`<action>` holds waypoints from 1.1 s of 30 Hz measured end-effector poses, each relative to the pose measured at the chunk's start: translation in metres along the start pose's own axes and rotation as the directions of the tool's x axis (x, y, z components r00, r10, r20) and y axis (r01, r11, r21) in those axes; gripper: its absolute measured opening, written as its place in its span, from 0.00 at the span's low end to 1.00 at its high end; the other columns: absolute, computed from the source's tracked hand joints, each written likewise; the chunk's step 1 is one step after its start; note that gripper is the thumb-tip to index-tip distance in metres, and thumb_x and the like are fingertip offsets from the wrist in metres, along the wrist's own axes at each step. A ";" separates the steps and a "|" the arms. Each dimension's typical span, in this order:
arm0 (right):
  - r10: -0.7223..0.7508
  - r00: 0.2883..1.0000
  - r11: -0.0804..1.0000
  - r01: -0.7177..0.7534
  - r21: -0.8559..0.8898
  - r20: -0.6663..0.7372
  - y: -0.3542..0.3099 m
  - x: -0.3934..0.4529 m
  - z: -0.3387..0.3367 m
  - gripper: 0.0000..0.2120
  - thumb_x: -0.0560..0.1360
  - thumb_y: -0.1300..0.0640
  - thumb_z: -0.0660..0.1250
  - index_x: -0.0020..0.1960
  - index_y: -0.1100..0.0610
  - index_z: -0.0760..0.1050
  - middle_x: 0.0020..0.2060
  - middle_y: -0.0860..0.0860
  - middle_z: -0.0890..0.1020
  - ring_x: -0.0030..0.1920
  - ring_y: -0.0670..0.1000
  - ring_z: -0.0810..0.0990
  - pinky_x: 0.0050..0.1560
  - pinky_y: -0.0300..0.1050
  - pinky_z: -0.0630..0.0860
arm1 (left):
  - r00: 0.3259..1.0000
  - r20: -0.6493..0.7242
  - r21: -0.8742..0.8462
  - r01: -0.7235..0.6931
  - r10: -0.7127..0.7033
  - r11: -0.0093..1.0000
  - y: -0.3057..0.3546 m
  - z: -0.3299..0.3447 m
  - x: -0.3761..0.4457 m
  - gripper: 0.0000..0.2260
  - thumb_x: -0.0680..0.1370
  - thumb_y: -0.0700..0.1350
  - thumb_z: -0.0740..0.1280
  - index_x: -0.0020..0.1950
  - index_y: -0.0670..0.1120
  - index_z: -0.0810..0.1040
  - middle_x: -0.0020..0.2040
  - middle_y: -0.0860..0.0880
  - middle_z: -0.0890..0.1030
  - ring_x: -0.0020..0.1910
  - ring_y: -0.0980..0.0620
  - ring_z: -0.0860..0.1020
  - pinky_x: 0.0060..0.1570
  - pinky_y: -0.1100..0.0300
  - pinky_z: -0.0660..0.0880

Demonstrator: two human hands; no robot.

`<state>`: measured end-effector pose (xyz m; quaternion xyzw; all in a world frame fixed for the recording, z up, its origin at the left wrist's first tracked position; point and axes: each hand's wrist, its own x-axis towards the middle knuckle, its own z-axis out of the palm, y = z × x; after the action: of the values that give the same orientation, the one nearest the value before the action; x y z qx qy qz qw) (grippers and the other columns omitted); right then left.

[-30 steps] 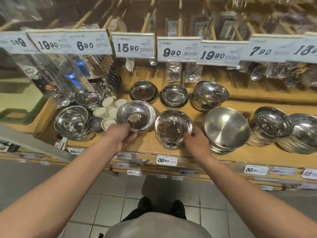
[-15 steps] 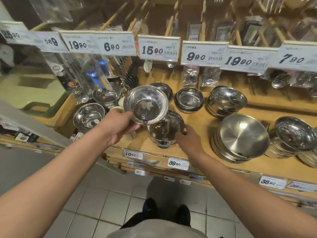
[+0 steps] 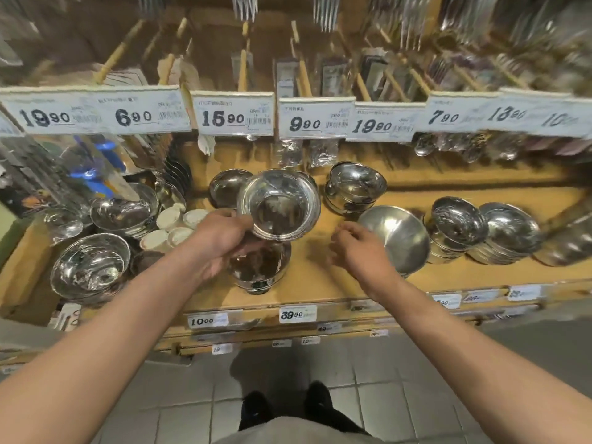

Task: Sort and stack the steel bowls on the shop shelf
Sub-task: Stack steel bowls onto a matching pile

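Observation:
My left hand [image 3: 221, 241] grips a shiny steel bowl [image 3: 279, 205] by its near rim and holds it tilted in the air above the wooden shelf [image 3: 320, 283]. Directly below it a stack of steel bowls [image 3: 260, 267] stands near the shelf's front edge. My right hand [image 3: 358, 251] hovers to the right of that stack, fingers apart, holding nothing. Behind the lifted bowl sits a dark-rimmed bowl [image 3: 226, 187], and a stack of bowls [image 3: 354, 187] stands at the back right.
More bowl stacks stand on the right: a matte one [image 3: 397, 238] and shiny ones [image 3: 456, 225], [image 3: 509, 232]. On the left are further steel bowls [image 3: 91, 267], [image 3: 123, 209] and small white cups [image 3: 173, 222]. Price tags [image 3: 235, 115] and packaged cutlery hang above.
My left hand lifted the bowl off the shelf and carried it right, over the front stack. My right hand let go of that stack and drew away to the right.

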<state>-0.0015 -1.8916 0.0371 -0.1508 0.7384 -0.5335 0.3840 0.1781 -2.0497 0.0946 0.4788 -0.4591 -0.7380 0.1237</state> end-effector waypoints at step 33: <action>-0.155 0.975 0.985 0.142 -0.095 -0.159 0.025 0.084 -0.441 0.11 0.75 0.59 0.67 0.50 0.49 0.86 0.43 0.52 0.87 0.50 0.56 0.84 0.58 0.62 0.80 | 0.980 -0.097 0.388 -0.124 0.174 0.913 -0.071 0.489 0.051 0.10 0.78 0.34 0.68 0.59 0.39 0.82 0.45 0.44 0.86 0.41 0.49 0.86 0.43 0.55 0.84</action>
<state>-0.3734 -1.6386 0.0402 -0.1764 0.7759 -0.5403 0.2737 -0.2304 -1.7693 0.0664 0.5041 -0.6195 -0.5909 0.1138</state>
